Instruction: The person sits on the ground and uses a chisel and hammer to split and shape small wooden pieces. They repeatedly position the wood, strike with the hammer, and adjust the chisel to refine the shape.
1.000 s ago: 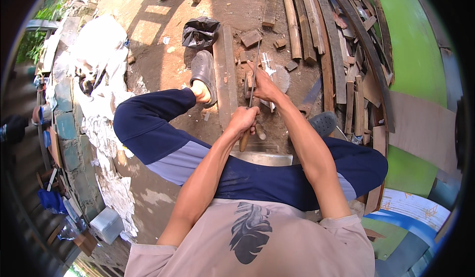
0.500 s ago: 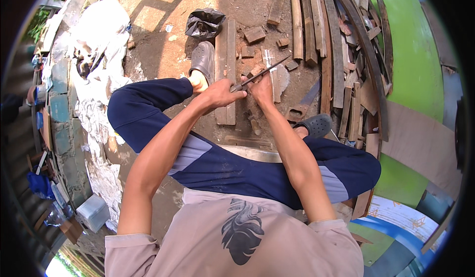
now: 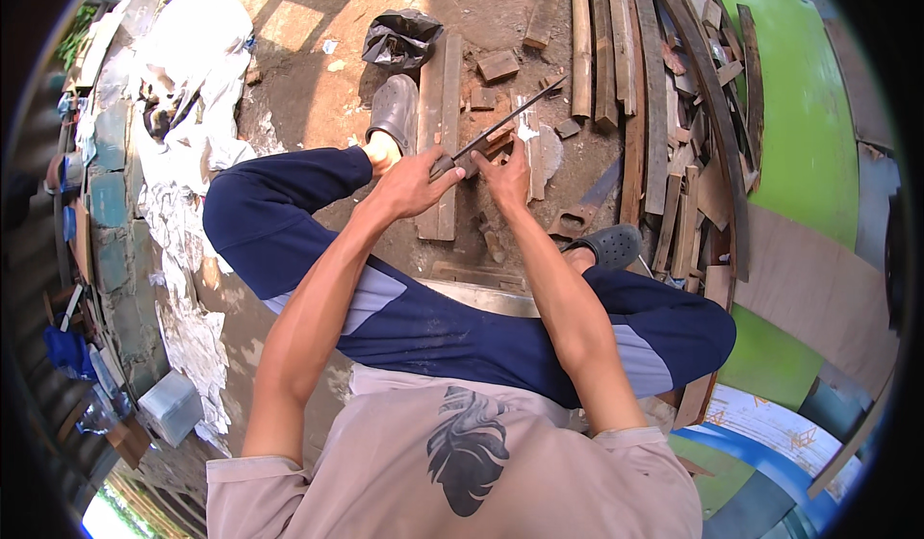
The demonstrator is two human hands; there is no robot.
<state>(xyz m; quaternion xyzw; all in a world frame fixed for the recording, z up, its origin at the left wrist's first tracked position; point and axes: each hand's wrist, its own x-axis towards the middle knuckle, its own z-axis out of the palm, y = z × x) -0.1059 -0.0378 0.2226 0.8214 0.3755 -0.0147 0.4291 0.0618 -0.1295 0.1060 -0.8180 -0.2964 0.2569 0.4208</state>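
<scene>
My left hand (image 3: pixel 416 181) is closed around the handle of a long, thin, dark-bladed tool (image 3: pixel 510 120). Its blade slants away up and to the right, over the ground between my feet. Beside the blade's near end, my right hand (image 3: pixel 504 175) is bent in with thumb and fingers drawn together. A small reddish-brown piece (image 3: pixel 499 135) shows at its fingertips, partly behind the blade; whether the hand grips it cannot be made out. Left of the hands lie two long wooden planks (image 3: pixel 439 207) side by side.
A handsaw (image 3: pixel 582 214) lies near my right shoe (image 3: pixel 614 246). Small wood blocks (image 3: pixel 498 65) and a black plastic bag (image 3: pixel 399 40) are farther ahead. Long boards (image 3: pixel 603 48) and scrap wood are piled at right, beside a green panel (image 3: pixel 804 106). White sheeting (image 3: pixel 197 48) lies left.
The dark blade has risen and its tip has moved a little farther away. My left hand has shifted slightly left, and the right hand's fingers have drawn up beside the blade.
</scene>
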